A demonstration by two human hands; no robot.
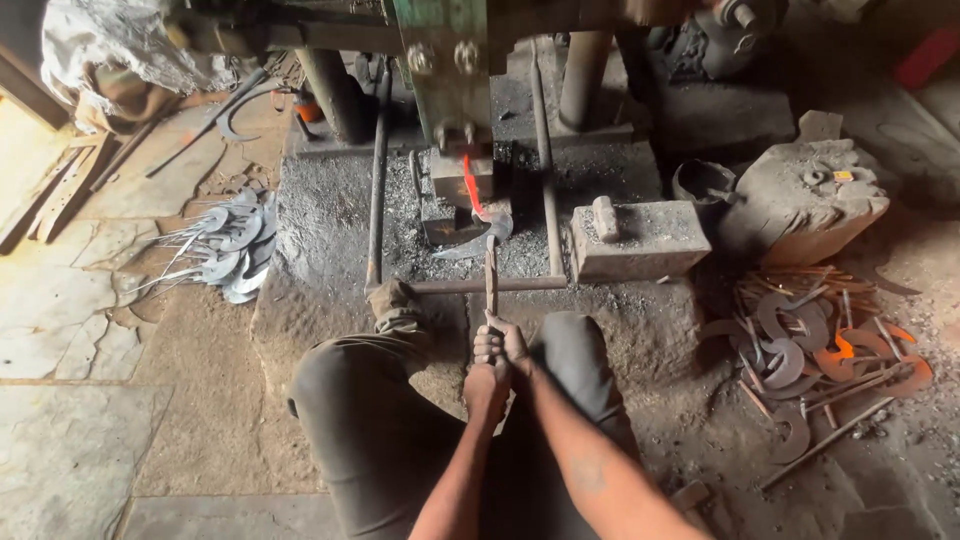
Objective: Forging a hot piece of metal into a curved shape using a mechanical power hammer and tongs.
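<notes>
I sit on the ground facing a green power hammer [447, 70], my knees on either side of my arms. Both hands grip the thin shank of a sickle blade [491, 280]. My left hand [486, 386] is closed on the near end, and my right hand [503, 343] is closed just ahead of it. The curved grey blade [478, 240] lies on the dark anvil block [445, 215]. Its tip glows red-orange [469, 185] under the hammer head.
Grey curved blades [232, 245] are heaped on the stone floor at left. Several blades and rods [810, 345], some still glowing orange, lie at right. A stone block [640, 242] carries a small metal piece. Further right are a large rock [800, 200] and a dark bowl [703, 181].
</notes>
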